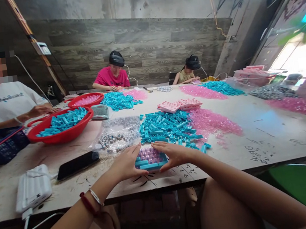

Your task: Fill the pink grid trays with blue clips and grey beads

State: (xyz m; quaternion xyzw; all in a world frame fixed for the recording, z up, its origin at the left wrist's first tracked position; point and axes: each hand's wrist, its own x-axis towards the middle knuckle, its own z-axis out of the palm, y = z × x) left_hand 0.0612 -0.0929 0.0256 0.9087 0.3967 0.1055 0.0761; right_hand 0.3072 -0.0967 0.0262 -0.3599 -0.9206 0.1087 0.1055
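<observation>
At the table's near edge, my left hand [128,163] and my right hand [171,152] grip a small rectangular block from its two sides. This block [150,155] has rows of clear pink pieces in the middle and turquoise plastic bars along its near side and ends. Thumbs rest at the near corners, fingers curve round the far ones. Just beyond lies a heap of turquoise plastic pieces [165,124], with a spread of clear pink pieces [215,121] to its right. A clear bag of small silvery parts [118,133] lies behind my left hand.
Pink perforated trays [178,105] stand behind the turquoise heap. Left are a red basin [60,135] of turquoise pieces, a phone [78,164] and a white power bank [34,188]. A green stool [304,192] is at lower right. Several people sit around the table.
</observation>
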